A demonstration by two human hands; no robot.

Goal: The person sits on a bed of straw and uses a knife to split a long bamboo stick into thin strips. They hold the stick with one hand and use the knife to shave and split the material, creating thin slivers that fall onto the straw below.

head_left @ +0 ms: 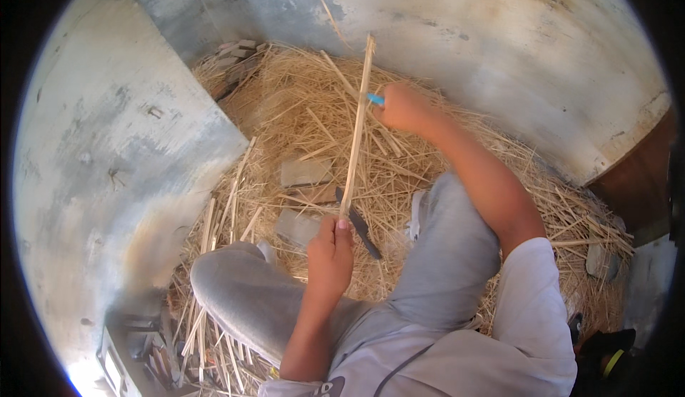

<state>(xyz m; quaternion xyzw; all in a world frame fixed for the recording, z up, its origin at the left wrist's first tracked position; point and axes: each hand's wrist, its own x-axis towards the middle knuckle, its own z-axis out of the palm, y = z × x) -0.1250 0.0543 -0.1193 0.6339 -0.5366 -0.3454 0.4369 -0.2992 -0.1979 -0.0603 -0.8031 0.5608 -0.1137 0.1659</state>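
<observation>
My left hand (330,256) is closed around the near end of a long, pale wooden strip (357,136), possibly split bamboo. The strip points up and away from me, with a frayed far end. Closed as well, my right hand (404,108) grips a small blue tool (375,99) close to the strip's far half. Only the tool's blue end shows, so its exact kind and whether it touches the strip are unclear. On the litter just beyond my left hand lies a dark, long, flat object (364,231), shaped like a blade, partly behind the strip.
Straw-like shavings (300,97) cover the floor around my bent legs. Two pale blocks (305,173) lie among them. Worn grey-white walls (499,62) curve behind, and a panel (121,133) stands at left. More split strips (214,219) lie left; stacked bricks (239,54) sit far left.
</observation>
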